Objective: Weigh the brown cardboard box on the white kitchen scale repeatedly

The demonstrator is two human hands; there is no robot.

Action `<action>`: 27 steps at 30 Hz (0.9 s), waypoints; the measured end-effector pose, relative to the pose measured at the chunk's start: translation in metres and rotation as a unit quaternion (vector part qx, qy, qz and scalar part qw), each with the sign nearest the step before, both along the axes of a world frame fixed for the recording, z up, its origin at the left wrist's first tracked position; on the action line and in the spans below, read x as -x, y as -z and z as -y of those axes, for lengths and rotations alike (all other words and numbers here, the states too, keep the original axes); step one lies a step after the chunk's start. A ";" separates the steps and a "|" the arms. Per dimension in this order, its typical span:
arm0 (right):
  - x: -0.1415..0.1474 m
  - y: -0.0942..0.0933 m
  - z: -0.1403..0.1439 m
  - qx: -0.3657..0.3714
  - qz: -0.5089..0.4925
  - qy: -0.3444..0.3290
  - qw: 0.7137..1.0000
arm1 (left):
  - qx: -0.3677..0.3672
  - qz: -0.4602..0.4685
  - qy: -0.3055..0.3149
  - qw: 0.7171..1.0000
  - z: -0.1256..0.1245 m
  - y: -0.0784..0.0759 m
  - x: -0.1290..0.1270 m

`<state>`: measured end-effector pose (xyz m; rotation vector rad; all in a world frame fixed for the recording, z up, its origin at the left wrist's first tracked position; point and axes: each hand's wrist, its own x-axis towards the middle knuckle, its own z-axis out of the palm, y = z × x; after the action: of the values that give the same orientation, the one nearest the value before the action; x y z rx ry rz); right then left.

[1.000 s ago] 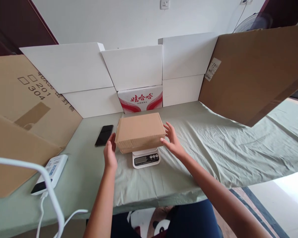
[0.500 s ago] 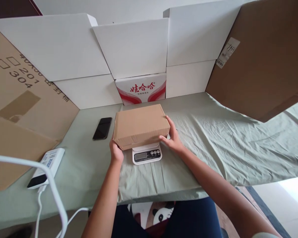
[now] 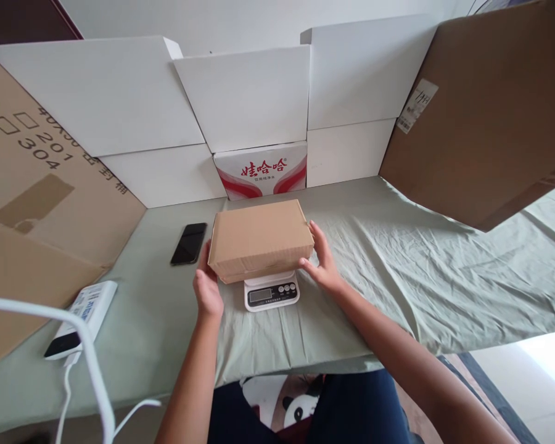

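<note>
A closed brown cardboard box (image 3: 261, 237) rests on a small white kitchen scale (image 3: 272, 301). The box hides the weighing plate; only the front panel with its grey display and round buttons shows. My left hand (image 3: 208, 290) is beside the box's left end, thumb off the cardboard and fingers partly hidden along the side. At the right end is my right hand (image 3: 324, 265), thumb and fingers spread apart close to the corner. Whether its fingertips still touch the box I cannot tell.
A black phone (image 3: 189, 244) lies left of the box. A white power strip (image 3: 83, 320) with a white cable (image 3: 90, 351) is further left. White boxes (image 3: 254, 98) line the back, and large brown cartons (image 3: 481, 117) flank both sides. Green cloth (image 3: 398, 271) covers the table.
My left hand has loosened and drawn a little away from the box's left end. The right hand has eased off slightly too. The box stays on the scale; the view tilts slightly.
</note>
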<state>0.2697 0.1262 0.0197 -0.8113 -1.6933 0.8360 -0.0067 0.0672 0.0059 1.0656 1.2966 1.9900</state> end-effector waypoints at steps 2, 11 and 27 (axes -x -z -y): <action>0.000 -0.006 0.004 -0.001 0.012 -0.007 1.000 | 0.002 -0.010 0.013 1.000 0.003 -0.006 -0.002; 0.031 -0.031 -0.073 -0.006 -0.065 0.003 0.998 | -0.007 0.005 0.085 0.996 -0.095 -0.032 0.015; 0.043 0.001 -0.107 0.114 -0.027 -0.028 0.993 | 0.091 0.033 0.109 0.989 -0.130 0.024 0.024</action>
<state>0.2269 0.2337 0.0186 -0.8899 -1.5967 1.0960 -0.0312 0.1973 -0.0184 0.9997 1.2436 1.6968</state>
